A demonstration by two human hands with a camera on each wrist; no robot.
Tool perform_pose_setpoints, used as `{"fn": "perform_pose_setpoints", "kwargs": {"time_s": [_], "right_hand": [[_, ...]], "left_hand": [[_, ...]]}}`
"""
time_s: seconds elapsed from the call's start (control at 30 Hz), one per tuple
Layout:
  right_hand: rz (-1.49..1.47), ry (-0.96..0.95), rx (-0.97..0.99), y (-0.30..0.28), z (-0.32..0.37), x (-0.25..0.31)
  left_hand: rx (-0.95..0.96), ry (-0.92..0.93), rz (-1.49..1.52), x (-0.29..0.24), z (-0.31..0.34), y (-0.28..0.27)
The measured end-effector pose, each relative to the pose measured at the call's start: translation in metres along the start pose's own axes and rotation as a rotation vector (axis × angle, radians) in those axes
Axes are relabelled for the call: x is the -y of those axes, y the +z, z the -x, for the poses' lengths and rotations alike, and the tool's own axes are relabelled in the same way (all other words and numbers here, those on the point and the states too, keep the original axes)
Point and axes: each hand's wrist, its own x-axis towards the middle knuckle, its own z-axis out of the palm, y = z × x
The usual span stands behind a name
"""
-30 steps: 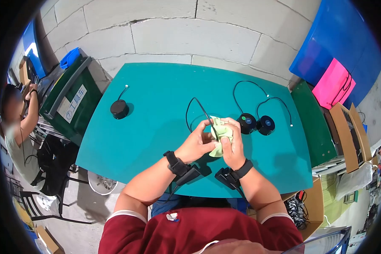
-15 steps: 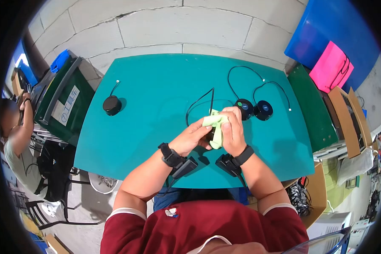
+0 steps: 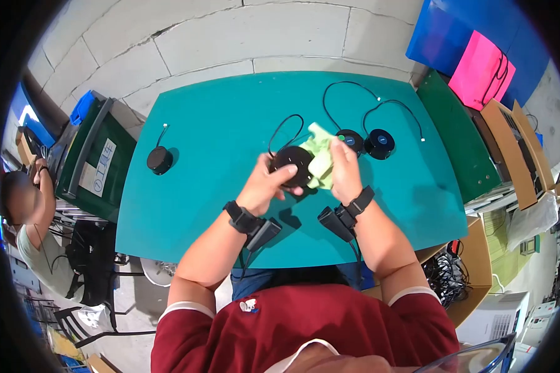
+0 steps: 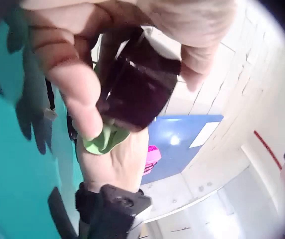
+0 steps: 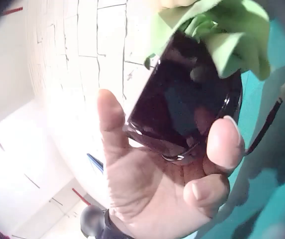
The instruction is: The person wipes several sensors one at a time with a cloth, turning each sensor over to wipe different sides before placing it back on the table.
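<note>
In the head view my left hand grips a round, glossy black device, its thumb lying across the flat face. A black cable loops up from behind it. My right hand pinches a crumpled light green cloth against the device's right side. The left wrist view has the device between the left thumb and fingers, with a bit of cloth beyond. From the right wrist, the cloth overlaps the top of the dark shiny casing, and the left hand supports it from below.
Two similar black devices with cables stand on the green table right of my hands. Another black device stands at the left. A pink bag and cardboard boxes are on the right; a person is at the far left.
The device has turned so its round black face shows, and my left hand has shifted left with it. The cloth has gone from wrapping it to its right side. The head view has tilted.
</note>
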Motion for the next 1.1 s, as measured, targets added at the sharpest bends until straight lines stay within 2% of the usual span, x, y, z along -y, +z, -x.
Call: {"fn": "perform_pose_setpoints", "kwargs": {"time_s": [0.03, 0.13, 0.2, 0.27, 0.33, 0.4, 0.53, 0.6, 0.67, 0.73, 0.87, 1.03, 1.1], "right_hand": [[-0.071, -0.031, -0.079, -0.001, -0.002, 0.005], [-0.268, -0.115, -0.145, -0.004, -0.003, 0.039], [-0.248, -0.225, -0.255, -0.016, -0.011, 0.038], [-0.229, -0.29, -0.284, -0.023, -0.014, 0.036], [-0.233, -0.357, -0.352, -0.023, -0.014, 0.039], [-0.238, -0.392, -0.402, -0.026, -0.015, 0.045], [-0.29, -0.467, -0.416, -0.041, -0.016, 0.061], [-0.299, -0.465, -0.45, -0.046, -0.018, 0.064], [-0.331, -0.441, -0.465, -0.047, -0.018, 0.067], [-0.327, -0.432, -0.501, -0.049, -0.021, 0.065], [-0.321, -0.41, -0.469, -0.042, -0.017, 0.067], [-0.288, -0.395, -0.455, -0.046, -0.019, 0.062], [-0.283, -0.403, -0.455, -0.051, -0.022, 0.057]], "left_hand": [[-0.041, 0.059, 0.011, -0.007, -0.004, 0.0], [-0.1, 0.12, -0.013, -0.046, -0.035, -0.007], [0.026, 0.254, 0.037, -0.073, -0.066, -0.014], [0.089, 0.37, 0.121, -0.105, -0.086, -0.007], [0.075, 0.48, 0.184, -0.129, -0.096, 0.005], [0.071, 0.496, 0.155, -0.135, -0.103, 0.01], [0.15, 0.185, -0.023, -0.095, -0.12, -0.004], [0.116, 0.009, -0.111, -0.065, -0.119, -0.008], [0.177, -0.138, -0.123, -0.039, -0.118, -0.012], [0.129, -0.208, -0.22, -0.025, -0.114, -0.006], [0.143, -0.281, -0.349, -0.015, -0.106, 0.0], [0.129, -0.238, -0.514, -0.011, -0.109, -0.001], [0.122, -0.15, -0.825, -0.015, -0.105, 0.001]]}}
